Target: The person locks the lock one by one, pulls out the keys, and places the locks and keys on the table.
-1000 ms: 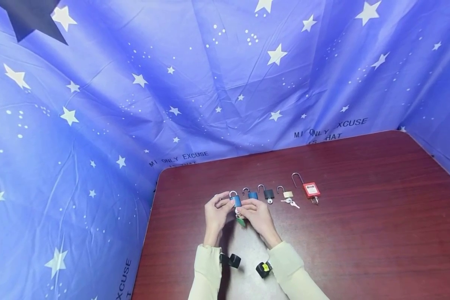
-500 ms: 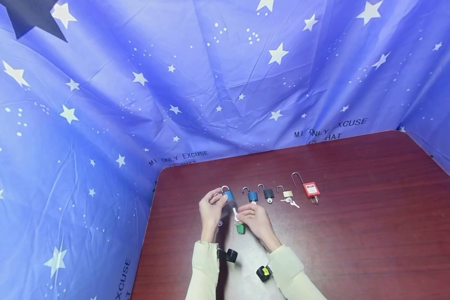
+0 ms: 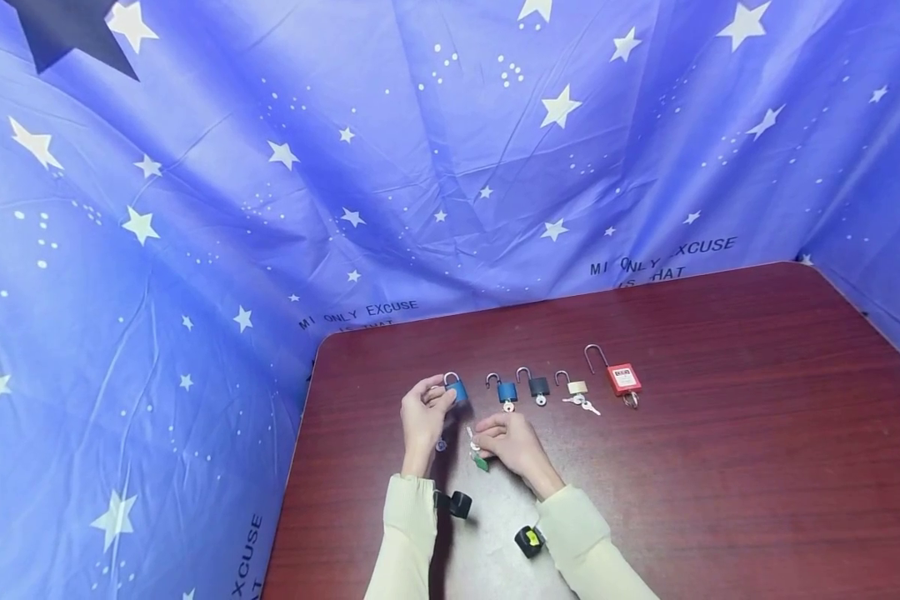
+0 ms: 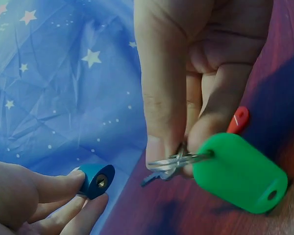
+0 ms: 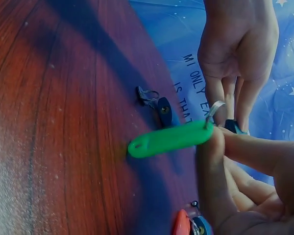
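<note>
Right hand [image 5: 255, 186] — green tag [image 5: 171, 139] at fingertips [image 5: 213, 142].

Your left forearm [image 3: 407, 533] rises nearly straight from the bottom edge of the head view; your right forearm [image 3: 592, 542] slants inward. Your left hand [image 3: 425, 418] pinches between thumb and fingertips. Your right hand [image 3: 517, 450], slightly nearer you, pinches too, thumb toward index finger (the other fingers curl inward). The two hands are near each other but apart.

blue star-print cloth [image 3: 420, 167] behind (black lettering [image 3: 371, 313], lower line seemingly "IS THAT") | dark red wood-grain table [image 3: 735, 417], rounded far corners | pale glare [image 3: 491, 554] nearside
</note>
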A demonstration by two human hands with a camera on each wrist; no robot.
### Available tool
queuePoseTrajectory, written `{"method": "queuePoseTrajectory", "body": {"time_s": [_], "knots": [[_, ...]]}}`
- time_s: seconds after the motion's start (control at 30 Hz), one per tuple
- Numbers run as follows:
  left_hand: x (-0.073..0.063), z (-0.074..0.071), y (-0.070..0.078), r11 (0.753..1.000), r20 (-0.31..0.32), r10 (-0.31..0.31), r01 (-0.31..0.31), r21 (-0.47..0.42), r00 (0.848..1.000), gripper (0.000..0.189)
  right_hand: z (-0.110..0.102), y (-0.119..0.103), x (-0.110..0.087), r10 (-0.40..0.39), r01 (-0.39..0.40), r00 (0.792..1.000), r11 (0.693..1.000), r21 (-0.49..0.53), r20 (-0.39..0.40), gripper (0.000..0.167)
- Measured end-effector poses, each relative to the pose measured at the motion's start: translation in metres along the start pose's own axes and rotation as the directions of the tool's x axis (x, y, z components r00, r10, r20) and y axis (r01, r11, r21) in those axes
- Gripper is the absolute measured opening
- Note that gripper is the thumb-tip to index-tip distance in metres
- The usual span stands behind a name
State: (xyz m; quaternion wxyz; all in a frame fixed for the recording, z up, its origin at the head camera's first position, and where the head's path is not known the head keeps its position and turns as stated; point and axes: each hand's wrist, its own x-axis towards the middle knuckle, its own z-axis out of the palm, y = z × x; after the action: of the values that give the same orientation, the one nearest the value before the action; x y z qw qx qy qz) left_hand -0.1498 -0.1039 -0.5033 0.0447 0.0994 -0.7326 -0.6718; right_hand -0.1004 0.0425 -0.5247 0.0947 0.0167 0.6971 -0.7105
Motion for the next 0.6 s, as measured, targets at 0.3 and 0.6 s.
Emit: {"method": "queuePoseTrajectory", "body": {"time_s": [0.3, 0.6], "knots": [[0.008, 0.001, -0.011, 0.978, -0.02, 0.001, 0.004, 0.21, 1.0, 0.029, 0.011, 0.009, 0.015, -0.063, 0.032, 0.994, 0.953, -0.3, -0.094, 0.007], [0.013, 0.007, -0.012, 0.924, -0.021, 0.055, -0.043, 0.38, 0.998, 0.031, 0.018, 0.013, 0.026, -0.158, 0.054, 0.978, 0.822, -0.567, -0.136, 0.007]]}}
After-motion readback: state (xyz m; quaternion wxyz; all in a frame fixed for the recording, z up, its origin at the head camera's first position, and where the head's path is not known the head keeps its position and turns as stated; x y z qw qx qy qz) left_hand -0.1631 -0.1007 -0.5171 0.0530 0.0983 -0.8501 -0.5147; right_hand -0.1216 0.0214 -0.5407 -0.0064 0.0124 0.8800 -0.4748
